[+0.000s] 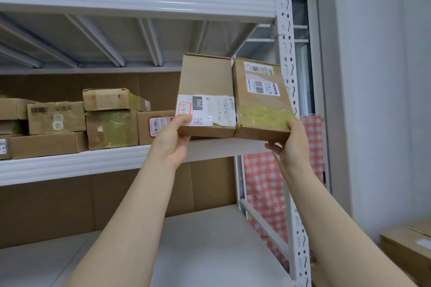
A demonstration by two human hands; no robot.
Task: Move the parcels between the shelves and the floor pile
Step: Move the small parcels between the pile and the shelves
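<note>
Two flat cardboard parcels are raised side by side above the right end of the white shelf [98,163]. My left hand [173,141] grips the lower left corner of the left parcel [205,77], which carries a white label marked 060. My right hand [292,144] holds the lower right corner of the right parcel [258,105], which has barcode labels and yellowish tape. Both parcels are tilted with their tops leaning away from me. Several more cardboard parcels [70,123] are stacked on the same shelf to the left.
The white perforated shelf post [288,58] stands just behind the right parcel. An upper shelf beam [140,3] runs overhead and a lower shelf board [210,240] lies beneath my arms. Red checked cloth [263,182] hangs behind the rack. Cardboard boxes [408,247] sit at lower right.
</note>
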